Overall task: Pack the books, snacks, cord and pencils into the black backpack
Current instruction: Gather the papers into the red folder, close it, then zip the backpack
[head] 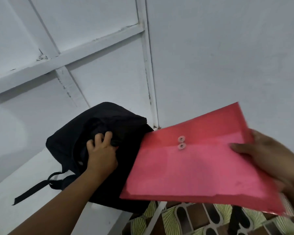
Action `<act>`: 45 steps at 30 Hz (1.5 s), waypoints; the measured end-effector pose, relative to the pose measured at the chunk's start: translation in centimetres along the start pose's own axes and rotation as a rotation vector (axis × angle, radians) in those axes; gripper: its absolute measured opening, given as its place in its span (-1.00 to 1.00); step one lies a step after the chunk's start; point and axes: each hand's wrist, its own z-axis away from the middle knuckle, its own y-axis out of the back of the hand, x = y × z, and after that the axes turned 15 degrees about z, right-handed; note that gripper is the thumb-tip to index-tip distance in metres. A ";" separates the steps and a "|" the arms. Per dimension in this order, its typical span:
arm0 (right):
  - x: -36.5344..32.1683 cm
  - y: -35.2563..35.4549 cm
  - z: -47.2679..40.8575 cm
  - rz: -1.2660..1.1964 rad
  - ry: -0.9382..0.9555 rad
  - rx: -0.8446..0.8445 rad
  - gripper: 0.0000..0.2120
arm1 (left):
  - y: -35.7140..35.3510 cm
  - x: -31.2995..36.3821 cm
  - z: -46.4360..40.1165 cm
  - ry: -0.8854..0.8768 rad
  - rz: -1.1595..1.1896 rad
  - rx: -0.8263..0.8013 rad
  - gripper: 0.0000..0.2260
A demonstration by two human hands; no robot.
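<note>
no text, label or number can be read anywhere

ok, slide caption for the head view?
Left hand grips the black backpack; right hand holds a red envelope.

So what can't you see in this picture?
- Inside of the black backpack, head view: dark folds and the left hand gripping the fabric hide any contents.
- Inside the red envelope: its plastic is too cloudy to show contents.
- Right hand: blurred and cut by the right edge; only its thumb shows on the envelope.
- Books, snacks, cord, pencils: none in view.
- Patterned fabric: cut by the bottom edge.
</note>
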 end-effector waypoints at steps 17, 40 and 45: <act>-1.0 -15.0 -4.8 0.229 0.116 0.440 -0.70 | 1.7 -1.8 -0.8 -0.121 0.047 -0.020 -0.88; 6.3 -23.7 -11.0 0.675 0.222 -0.135 -0.58 | 4.3 1.7 0.8 -0.253 0.451 0.121 -0.86; 6.4 -17.1 -9.8 1.134 0.673 -0.186 -0.80 | 9.7 3.6 0.0 -0.195 0.745 0.567 -0.89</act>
